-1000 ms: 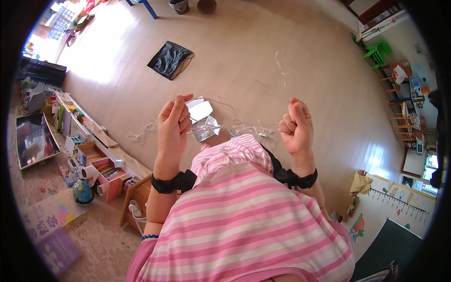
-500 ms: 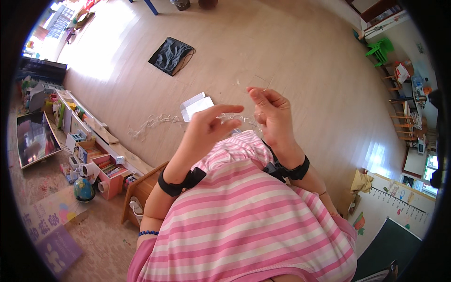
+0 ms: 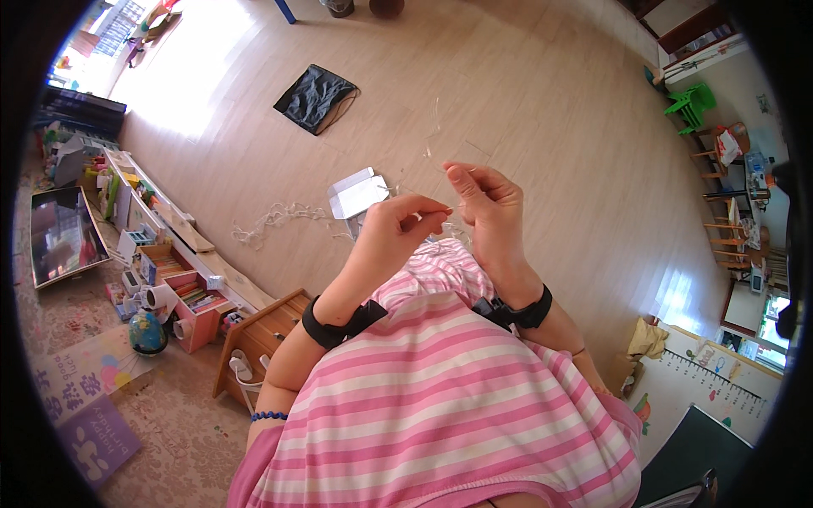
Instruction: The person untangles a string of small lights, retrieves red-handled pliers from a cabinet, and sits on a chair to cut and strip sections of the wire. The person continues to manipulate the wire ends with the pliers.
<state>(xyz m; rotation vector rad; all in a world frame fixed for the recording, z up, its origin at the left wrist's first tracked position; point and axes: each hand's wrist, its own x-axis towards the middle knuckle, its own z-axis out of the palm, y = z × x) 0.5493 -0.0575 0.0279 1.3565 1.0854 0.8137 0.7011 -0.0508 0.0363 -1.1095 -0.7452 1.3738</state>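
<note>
Both my hands are raised over my lap, close together. My right hand pinches a thin clear strand between thumb and forefinger; it looks like a fairy-light string. A loose length of the strand sticks up past those fingertips. My left hand has thumb and forefinger brought together beside the right palm, closed on the same strand as far as I can see. More of the tangled clear string lies on the floor to the left. A white open box sits on the floor just beyond my left hand.
A black drawstring bag lies flat farther out on the wooden floor. Low shelves with books and toys, a small globe and a wooden drawer cabinet stand at left. Green chairs are at far right.
My left thumb and forefinger, apart before, have closed together and moved right toward my right hand. The strand's loose end now stands more upright above the right fingertips.
</note>
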